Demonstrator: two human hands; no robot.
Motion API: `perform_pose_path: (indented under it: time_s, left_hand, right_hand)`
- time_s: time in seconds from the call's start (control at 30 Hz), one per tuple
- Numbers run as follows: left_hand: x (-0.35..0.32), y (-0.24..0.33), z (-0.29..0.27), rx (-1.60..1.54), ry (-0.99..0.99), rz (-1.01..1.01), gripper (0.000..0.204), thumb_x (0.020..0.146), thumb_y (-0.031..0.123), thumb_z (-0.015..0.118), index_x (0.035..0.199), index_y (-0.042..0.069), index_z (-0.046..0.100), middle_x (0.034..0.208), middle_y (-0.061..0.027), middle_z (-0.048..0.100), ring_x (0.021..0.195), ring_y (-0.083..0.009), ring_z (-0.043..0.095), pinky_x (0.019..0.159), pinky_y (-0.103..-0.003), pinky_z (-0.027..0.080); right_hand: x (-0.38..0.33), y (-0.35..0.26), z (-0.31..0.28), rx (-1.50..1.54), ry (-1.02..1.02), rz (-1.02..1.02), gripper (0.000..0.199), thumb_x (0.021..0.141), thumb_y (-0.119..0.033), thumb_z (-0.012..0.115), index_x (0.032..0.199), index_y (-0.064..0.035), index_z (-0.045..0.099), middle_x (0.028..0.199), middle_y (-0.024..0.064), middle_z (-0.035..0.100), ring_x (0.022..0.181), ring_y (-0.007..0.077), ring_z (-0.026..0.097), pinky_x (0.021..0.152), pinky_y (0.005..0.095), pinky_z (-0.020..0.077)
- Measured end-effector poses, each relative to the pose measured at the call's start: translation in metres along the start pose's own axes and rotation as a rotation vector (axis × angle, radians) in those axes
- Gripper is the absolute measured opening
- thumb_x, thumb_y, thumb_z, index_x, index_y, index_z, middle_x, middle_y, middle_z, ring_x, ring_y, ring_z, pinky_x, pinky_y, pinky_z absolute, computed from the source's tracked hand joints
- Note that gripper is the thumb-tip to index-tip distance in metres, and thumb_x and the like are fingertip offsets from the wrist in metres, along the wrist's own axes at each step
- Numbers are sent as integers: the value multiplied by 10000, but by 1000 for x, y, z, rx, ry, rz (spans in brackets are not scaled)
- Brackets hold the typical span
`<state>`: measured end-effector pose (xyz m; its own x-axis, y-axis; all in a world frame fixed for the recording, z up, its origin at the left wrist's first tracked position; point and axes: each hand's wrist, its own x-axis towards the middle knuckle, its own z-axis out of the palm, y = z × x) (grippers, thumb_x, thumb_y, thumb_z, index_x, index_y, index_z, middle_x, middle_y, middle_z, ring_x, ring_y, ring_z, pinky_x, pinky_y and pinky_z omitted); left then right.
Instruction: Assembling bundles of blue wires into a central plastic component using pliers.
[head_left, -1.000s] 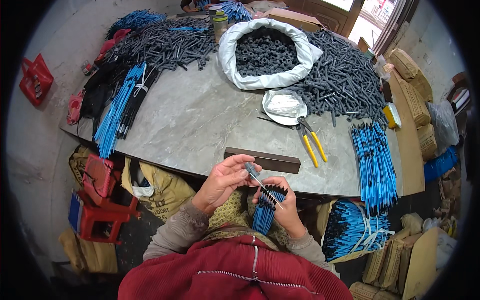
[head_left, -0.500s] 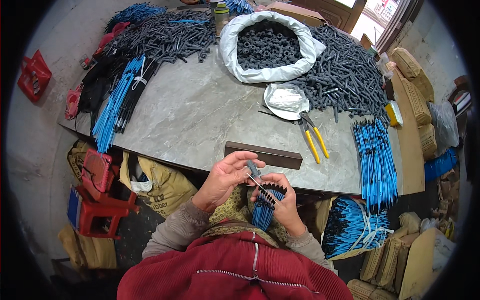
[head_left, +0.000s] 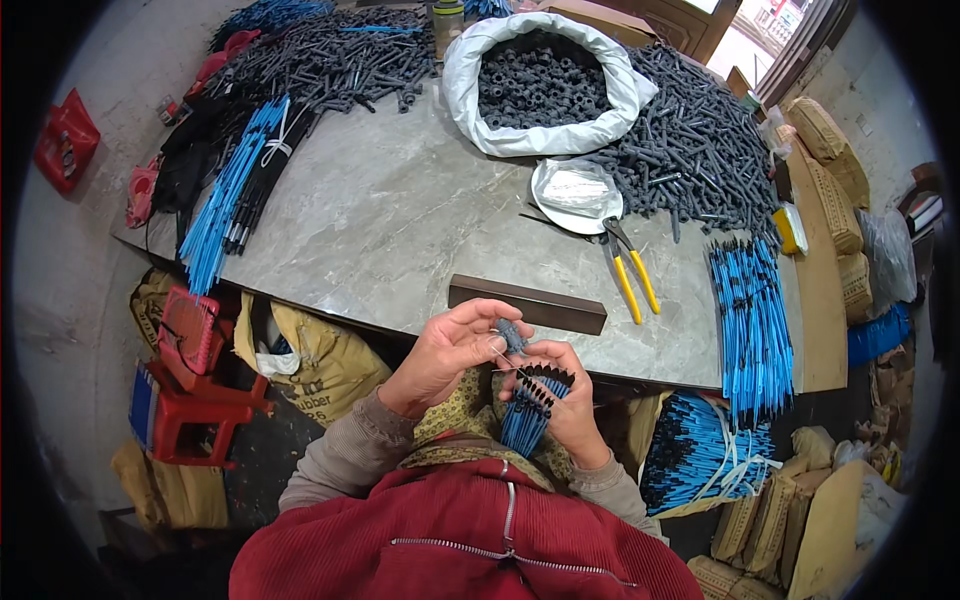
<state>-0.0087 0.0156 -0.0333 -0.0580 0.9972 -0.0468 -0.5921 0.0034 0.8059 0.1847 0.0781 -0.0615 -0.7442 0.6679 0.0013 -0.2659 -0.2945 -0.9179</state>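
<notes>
My left hand [head_left: 450, 352] is closed around a small dark-grey ribbed plastic piece [head_left: 512, 337], held up between thumb and fingers. Close beside its thumb, thin pale wires or needles [head_left: 506, 367] run toward my right hand; exactly what grips them is hidden. My right hand [head_left: 570, 408] is wrapped round a bundle of blue rods with black tips [head_left: 524, 425]. The black tips fan out near its thumb, and the rods hang down over my lap. Both hands are close together just in front of the table edge.
A dark rectangular bar [head_left: 527, 305] lies near the edge of the grey table [head_left: 360, 240]. Beyond it are yellow-handled pliers [head_left: 630, 275], a white plate [head_left: 590, 220] and an open white sack [head_left: 465, 110] of grey parts. Blue rods [head_left: 750, 330] lie at the right.
The grey piece has turned between my left fingers and looks shorter from here. My right hand still holds the bundle. The view has shifted slightly.
</notes>
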Motion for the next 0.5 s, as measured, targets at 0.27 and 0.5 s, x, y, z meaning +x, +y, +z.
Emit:
perform_pose_path:
  time_s: [0.27, 0.5]
  left_hand:
    - [-1, 2, 0, 73, 17, 7, 332, 951, 24, 632, 1276, -9, 571, 1187, -153, 659, 983, -180, 671, 878, -313, 553]
    - [-1, 6, 0, 116, -2, 1, 318, 936, -6, 645, 1250, -40, 611, 1105, -128, 696, 978, -154, 678, 846, -280, 554]
  right_hand:
    - [0, 0, 1, 15, -18, -21, 332, 967, 65, 568, 1274, 3, 458, 1172, 156, 652, 977, 198, 681, 845, 356, 597]
    - [-1, -2, 3, 34, 4, 13, 354, 955, 73, 580, 1275, 0, 449, 1141, 157, 650, 972, 212, 682, 846, 369, 599]
